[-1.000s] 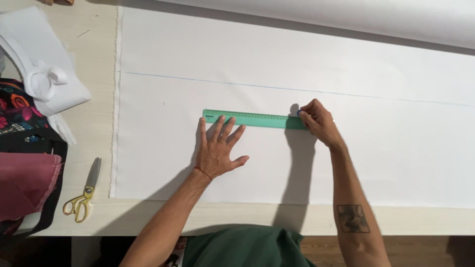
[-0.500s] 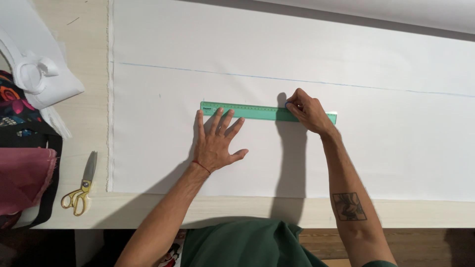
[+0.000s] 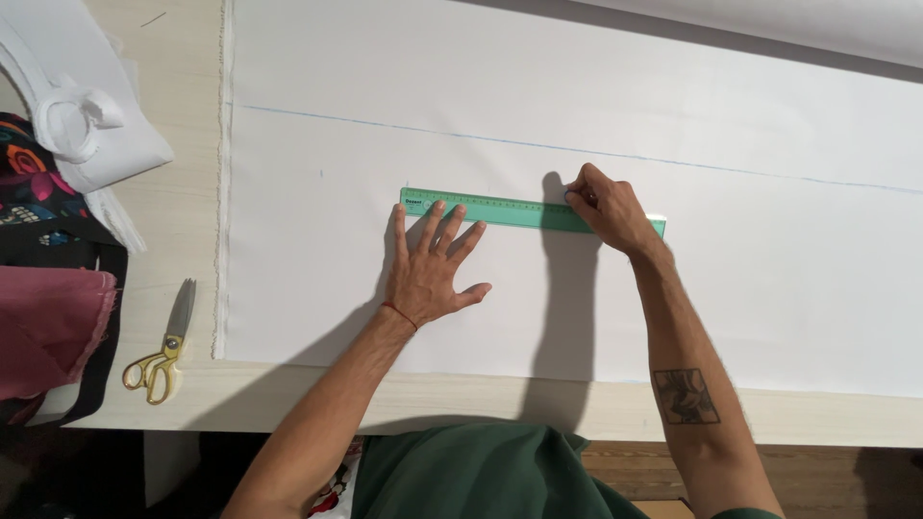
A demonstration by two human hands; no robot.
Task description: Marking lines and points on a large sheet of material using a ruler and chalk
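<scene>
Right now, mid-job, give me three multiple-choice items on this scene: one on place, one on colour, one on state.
1. Where do the scissors lie?
A. on the white fabric
B. on the bare table, left of the fabric
C. under the ruler

2. What colour is the ruler?
A. green
B. yellow
C. red

3. How is the left hand?
A. clenched in a fist
B. lifted off the table
C. spread flat, fingertips on the ruler

Answers: 1 B, they rest on wood beside the white fabric edge. 2 A, it shows green. 3 C, fingers are splayed, tips on the ruler; the right hand pinches at its upper edge.
</scene>
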